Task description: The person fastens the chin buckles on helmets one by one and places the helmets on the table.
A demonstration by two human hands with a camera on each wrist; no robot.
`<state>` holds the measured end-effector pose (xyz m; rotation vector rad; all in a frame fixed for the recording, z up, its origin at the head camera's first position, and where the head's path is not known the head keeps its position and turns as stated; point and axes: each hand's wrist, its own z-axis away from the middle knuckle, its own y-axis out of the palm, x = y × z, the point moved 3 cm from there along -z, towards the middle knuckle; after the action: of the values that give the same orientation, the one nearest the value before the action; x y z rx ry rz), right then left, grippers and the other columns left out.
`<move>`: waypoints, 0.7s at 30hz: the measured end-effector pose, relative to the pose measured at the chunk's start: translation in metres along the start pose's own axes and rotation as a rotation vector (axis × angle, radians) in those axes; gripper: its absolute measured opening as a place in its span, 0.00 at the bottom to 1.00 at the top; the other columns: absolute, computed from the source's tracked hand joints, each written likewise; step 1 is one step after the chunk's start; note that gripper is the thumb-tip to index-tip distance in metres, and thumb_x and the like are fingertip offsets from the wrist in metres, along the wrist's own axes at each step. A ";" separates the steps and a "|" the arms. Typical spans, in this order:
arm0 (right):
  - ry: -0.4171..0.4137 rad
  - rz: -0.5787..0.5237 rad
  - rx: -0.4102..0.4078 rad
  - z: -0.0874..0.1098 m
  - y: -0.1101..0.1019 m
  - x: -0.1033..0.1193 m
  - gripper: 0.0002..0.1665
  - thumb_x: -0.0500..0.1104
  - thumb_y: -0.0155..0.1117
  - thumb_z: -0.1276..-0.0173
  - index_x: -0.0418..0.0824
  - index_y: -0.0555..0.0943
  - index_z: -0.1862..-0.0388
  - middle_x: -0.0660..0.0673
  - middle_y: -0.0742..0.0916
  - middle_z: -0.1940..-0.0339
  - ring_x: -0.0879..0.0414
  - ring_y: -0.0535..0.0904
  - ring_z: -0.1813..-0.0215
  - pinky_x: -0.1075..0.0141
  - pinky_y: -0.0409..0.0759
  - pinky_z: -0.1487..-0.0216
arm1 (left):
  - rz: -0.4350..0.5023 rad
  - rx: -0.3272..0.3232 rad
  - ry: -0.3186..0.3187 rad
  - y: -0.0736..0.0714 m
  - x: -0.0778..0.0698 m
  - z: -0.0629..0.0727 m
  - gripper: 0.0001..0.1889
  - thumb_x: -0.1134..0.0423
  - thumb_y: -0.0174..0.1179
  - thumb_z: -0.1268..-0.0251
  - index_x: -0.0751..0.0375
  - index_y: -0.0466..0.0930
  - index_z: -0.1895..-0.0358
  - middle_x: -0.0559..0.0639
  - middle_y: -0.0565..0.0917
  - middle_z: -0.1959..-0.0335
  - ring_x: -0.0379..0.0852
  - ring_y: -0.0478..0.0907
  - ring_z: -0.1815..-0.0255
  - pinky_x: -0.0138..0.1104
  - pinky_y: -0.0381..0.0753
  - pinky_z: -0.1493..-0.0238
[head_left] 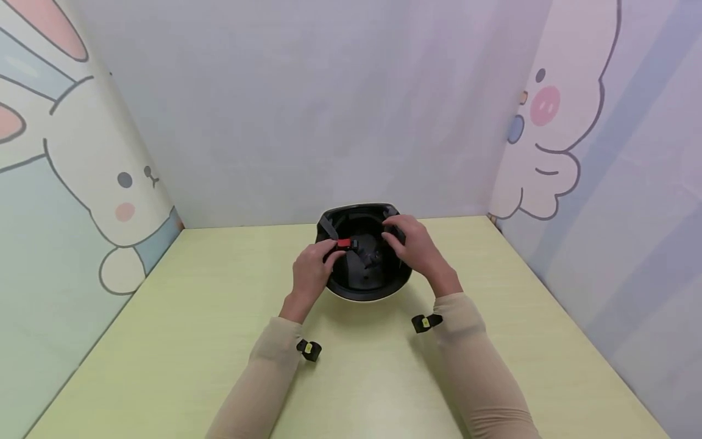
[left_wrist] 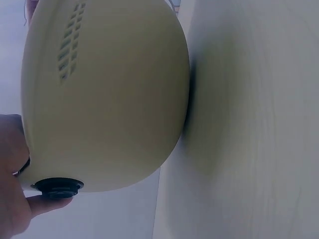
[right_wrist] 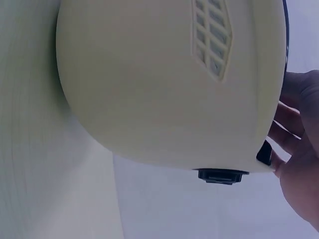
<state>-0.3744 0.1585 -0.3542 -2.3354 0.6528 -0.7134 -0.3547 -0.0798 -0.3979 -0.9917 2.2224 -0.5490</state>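
Note:
A helmet (head_left: 368, 292) lies upside down on the table, its black padded inside facing up. Its smooth cream shell (left_wrist: 114, 114) fills much of the left wrist view. Over the left rim, my left hand (head_left: 311, 271) pinches a red and black buckle (head_left: 343, 243) between thumb and finger. One left finger touches a round black fitting (left_wrist: 59, 187) on the shell. My right hand (head_left: 414, 247), at the right rim, holds a black strap piece (head_left: 396, 233) with curled fingers. Grey webbing (head_left: 328, 227) runs inside the left edge. The right palm hides part of the rim.
The pale yellow table (head_left: 219, 305) meets a light wall (head_left: 307, 110) just behind the helmet. Side panels with a cartoon rabbit (head_left: 104, 177) and another white figure (head_left: 570, 122) flank it. Each wrist wears a small black camera (head_left: 309, 349). Slatted vents (right_wrist: 212, 35) mark the shell.

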 end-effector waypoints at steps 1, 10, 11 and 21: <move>0.013 0.006 0.009 0.001 -0.001 -0.002 0.15 0.35 0.68 0.31 0.31 0.81 0.47 0.36 0.83 0.47 0.42 0.76 0.42 0.48 0.74 0.40 | -0.001 -0.002 0.000 0.001 0.000 0.000 0.15 0.55 0.70 0.38 0.57 0.88 0.50 0.52 0.88 0.54 0.53 0.84 0.57 0.48 0.83 0.59; 0.140 -0.010 0.157 0.007 0.003 -0.019 0.21 0.38 0.67 0.29 0.29 0.78 0.42 0.30 0.72 0.31 0.35 0.66 0.29 0.43 0.67 0.33 | 0.017 -0.020 0.001 0.002 0.000 -0.001 0.19 0.57 0.72 0.39 0.60 0.87 0.46 0.53 0.86 0.47 0.54 0.83 0.47 0.48 0.83 0.55; 0.141 -0.010 0.162 0.007 0.004 -0.020 0.21 0.38 0.67 0.29 0.29 0.78 0.41 0.30 0.72 0.31 0.35 0.66 0.29 0.43 0.67 0.32 | 0.015 -0.018 0.002 0.002 0.000 -0.001 0.19 0.57 0.72 0.39 0.60 0.87 0.46 0.53 0.86 0.46 0.54 0.83 0.47 0.48 0.83 0.55; 0.171 -0.008 0.184 0.010 0.005 -0.023 0.21 0.39 0.67 0.29 0.30 0.78 0.41 0.32 0.72 0.31 0.36 0.66 0.29 0.44 0.68 0.33 | -0.016 -0.007 0.014 0.006 -0.001 0.002 0.20 0.57 0.74 0.42 0.60 0.88 0.48 0.55 0.85 0.45 0.55 0.82 0.46 0.46 0.84 0.57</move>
<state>-0.3865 0.1727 -0.3722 -2.1255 0.6238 -0.9443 -0.3563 -0.0753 -0.4027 -1.0129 2.2320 -0.5570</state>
